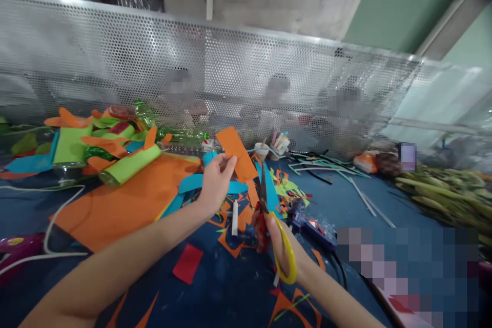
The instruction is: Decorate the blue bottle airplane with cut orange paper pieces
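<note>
The left hand (216,184) is pinching an orange paper strip (239,154) between thumb and fingers, and the right hand (280,248) is gripping yellow-handled scissors (263,195). The strip is slanting above the blue table (215,300), near the blades. A pink glue gun (29,256) is showing a yellow label (16,241), its markings too small to read.

The single view is taken from the wearer's head and directed forward and down across the blue table (215,297). The left hand (217,182) and right hand (275,236) are framed centrally at close range; the perforated metal screen (230,69) is included beyond.
</note>
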A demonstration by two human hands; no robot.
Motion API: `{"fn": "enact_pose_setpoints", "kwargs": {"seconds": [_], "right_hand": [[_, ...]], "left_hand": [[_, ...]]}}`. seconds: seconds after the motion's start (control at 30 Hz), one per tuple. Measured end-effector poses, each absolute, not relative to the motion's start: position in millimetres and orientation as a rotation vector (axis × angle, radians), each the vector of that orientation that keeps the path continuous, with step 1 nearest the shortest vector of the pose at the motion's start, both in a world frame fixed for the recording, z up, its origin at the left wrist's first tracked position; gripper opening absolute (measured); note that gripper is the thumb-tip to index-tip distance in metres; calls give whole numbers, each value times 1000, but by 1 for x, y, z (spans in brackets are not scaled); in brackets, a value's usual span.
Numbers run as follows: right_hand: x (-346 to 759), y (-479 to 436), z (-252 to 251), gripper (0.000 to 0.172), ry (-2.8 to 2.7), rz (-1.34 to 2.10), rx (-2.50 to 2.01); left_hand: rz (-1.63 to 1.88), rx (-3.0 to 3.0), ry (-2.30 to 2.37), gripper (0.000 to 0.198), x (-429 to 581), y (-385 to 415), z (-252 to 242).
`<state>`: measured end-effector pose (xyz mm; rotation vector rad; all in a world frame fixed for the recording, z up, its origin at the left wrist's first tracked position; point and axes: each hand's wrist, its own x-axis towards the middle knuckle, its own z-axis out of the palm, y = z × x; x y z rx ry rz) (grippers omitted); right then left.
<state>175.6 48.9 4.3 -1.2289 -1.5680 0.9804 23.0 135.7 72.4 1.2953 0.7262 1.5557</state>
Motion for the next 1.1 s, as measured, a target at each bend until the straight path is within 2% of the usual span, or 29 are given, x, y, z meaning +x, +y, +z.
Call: {"fn": "enact_pose_setpoints", "kwargs": {"seconds": [0.27,0.5,1.1], "right_hand": [[180,43,12,45,-1767,881,-1245],[178,41,17,44,-1764,847,-1315],[180,41,12,48,-1711,852,-1321]], "left_hand": [[1545,1401,761,21,32,125,66],[1559,1416,876,24,34,120,62],[1576,1373,782,19,38,114,60]]}}
